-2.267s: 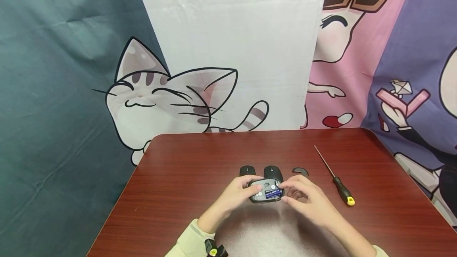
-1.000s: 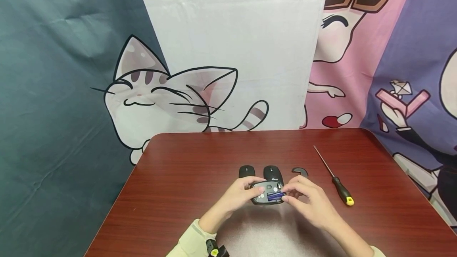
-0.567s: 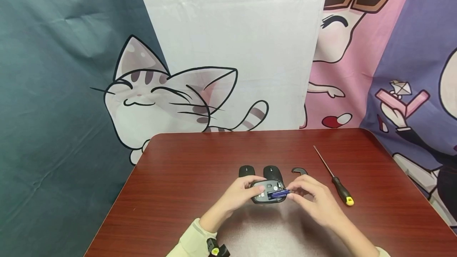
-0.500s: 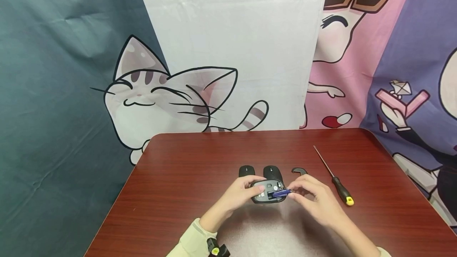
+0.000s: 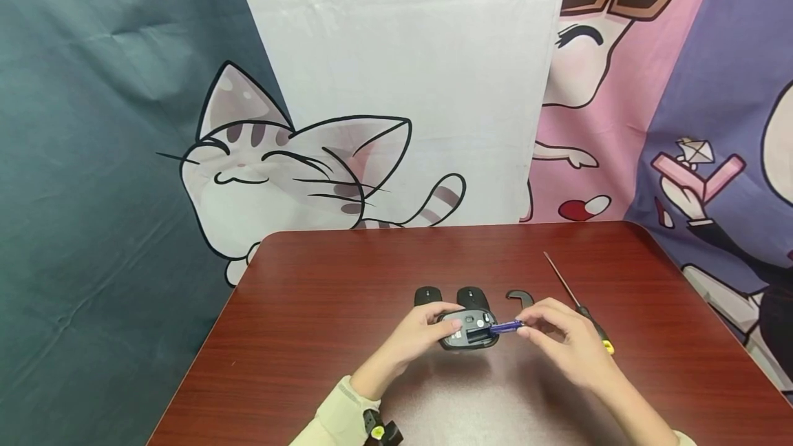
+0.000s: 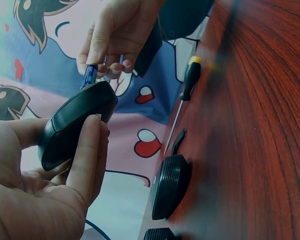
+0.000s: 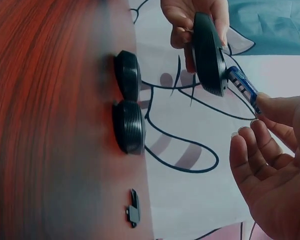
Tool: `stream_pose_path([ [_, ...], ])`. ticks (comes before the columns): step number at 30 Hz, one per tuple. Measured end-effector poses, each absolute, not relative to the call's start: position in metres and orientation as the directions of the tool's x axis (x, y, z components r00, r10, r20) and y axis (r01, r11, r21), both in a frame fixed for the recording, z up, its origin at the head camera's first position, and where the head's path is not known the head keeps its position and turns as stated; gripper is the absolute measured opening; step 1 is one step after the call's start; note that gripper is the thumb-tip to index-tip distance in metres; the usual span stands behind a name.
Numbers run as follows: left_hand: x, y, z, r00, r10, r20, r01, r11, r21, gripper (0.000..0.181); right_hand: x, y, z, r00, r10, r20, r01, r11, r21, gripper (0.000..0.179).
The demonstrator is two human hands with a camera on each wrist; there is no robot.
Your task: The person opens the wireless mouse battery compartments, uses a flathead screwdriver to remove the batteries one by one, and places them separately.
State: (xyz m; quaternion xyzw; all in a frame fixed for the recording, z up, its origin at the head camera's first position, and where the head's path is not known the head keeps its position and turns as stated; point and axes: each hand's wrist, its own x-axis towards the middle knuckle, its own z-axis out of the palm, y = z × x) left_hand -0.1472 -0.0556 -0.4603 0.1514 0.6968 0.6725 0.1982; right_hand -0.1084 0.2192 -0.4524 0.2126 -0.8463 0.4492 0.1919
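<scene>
My left hand grips a black computer mouse with its grey underside turned up, thumb on that face. The battery slot in the underside lies uncovered. Between thumb and fingertips, my right hand pinches a blue battery by its outer end. The battery slants up out of the slot, its inner end right at the mouse's edge; the right wrist view shows the same battery sticking out from the mouse. In the left wrist view the mouse is held well above the table.
Two more black mice, one left and one right, stand on the table behind the held one. A curved black cover lies to their right. Farther right is a screwdriver, its handle partly behind my right hand.
The battery, which lay in the slot, has been drawn out to the right and up by my right hand. My left hand keeps the mouse almost in place, slightly raised.
</scene>
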Motion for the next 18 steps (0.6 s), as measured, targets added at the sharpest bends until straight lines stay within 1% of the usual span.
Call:
stream_pose_path([
  [8,-0.147,-0.048,-0.466,-0.881,0.465,-0.091,-0.063,0.076,0.995,0.033,-0.111,0.235,-0.451,-0.860,-0.139,0.491,-0.478,0.557,-0.679,0.030],
  [18,-0.147,-0.036,-0.472,-0.870,0.482,-0.108,-0.099,0.044,0.994,0.034,-0.112,0.254,-0.454,-0.888,-0.085,0.452,-0.399,0.631,-0.666,0.024],
])
